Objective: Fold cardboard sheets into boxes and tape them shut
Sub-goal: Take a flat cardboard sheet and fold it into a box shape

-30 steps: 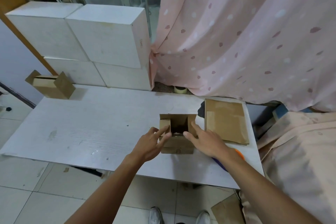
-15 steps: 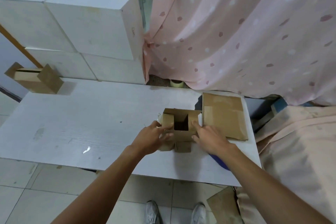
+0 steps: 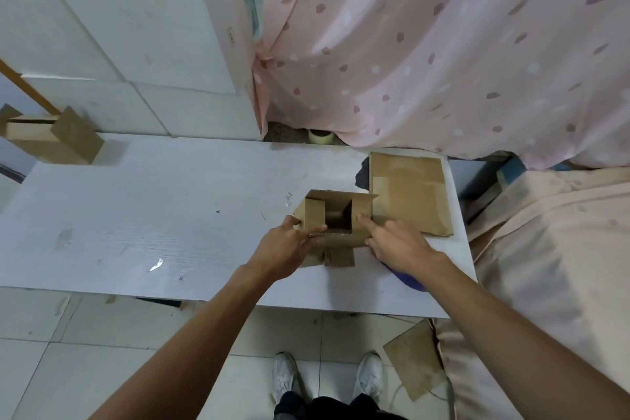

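Observation:
A small brown cardboard box (image 3: 341,242) stands on the white table (image 3: 170,215) with its top flaps partly folded inward and a dark opening in the middle. My left hand (image 3: 283,249) grips the box's left side, thumb on the left flap and fingers curled at the near edge. My right hand (image 3: 395,242) presses the right flap down with straight fingers. A stack of flat cardboard sheets (image 3: 409,191) lies just right of the box. A roll of tape (image 3: 321,136) sits at the table's far edge under the curtain.
White foam blocks (image 3: 136,27) are stacked at the back left, with another folded cardboard box (image 3: 51,140) beside them. A pink dotted curtain (image 3: 443,44) hangs behind. A blue object (image 3: 407,280) lies under my right wrist. A cardboard piece (image 3: 412,361) lies on the floor.
Both hands have closed in on the box; the side flaps are pushed further inward. The view has tilted down and nearer to the table.

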